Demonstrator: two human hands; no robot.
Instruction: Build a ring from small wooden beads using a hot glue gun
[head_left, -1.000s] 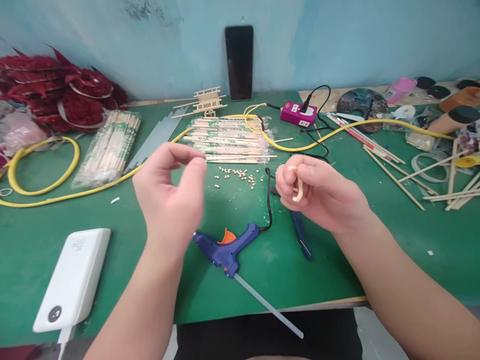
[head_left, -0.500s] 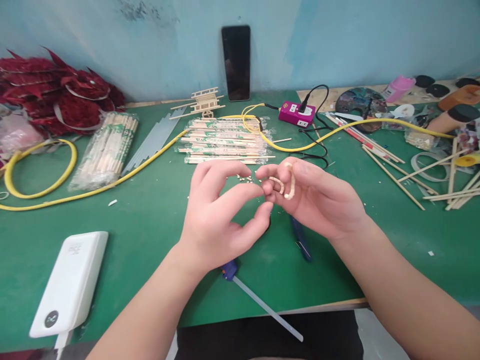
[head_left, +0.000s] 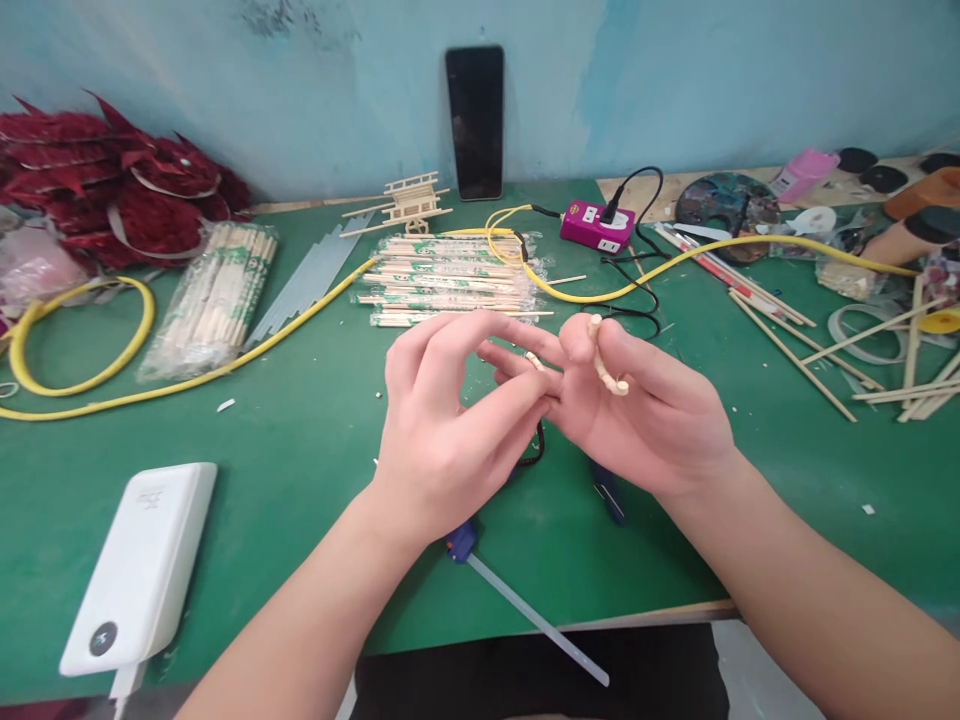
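Above the green table, my right hand (head_left: 652, 415) pinches a curved piece of small pale wooden segments (head_left: 606, 362) between thumb and forefinger. My left hand (head_left: 450, 430) meets it, fingers closed on a second pale curved piece (head_left: 534, 361), of which only one end shows. The fingertips of both hands overlap and hide the rest of it. Below my left wrist lies a blue glue gun (head_left: 460, 540), mostly covered, with a translucent glue stick (head_left: 536, 620) sticking out toward the table edge. Under my right palm a dark blue tool handle (head_left: 609, 495) is partly visible.
Bagged chopsticks (head_left: 450, 280) lie behind my hands, beside a small wooden cart model (head_left: 412, 205). A phone (head_left: 475, 125) leans on the wall. A yellow cable (head_left: 300, 325) crosses the table near a purple power socket (head_left: 596, 228). A white power bank (head_left: 139, 565) sits left; loose sticks (head_left: 795, 350) lie right.
My left fingers have closed in and now grip the second curved piece, which was in my right hand's fingers. My right hand has turned the first piece slightly to the right.
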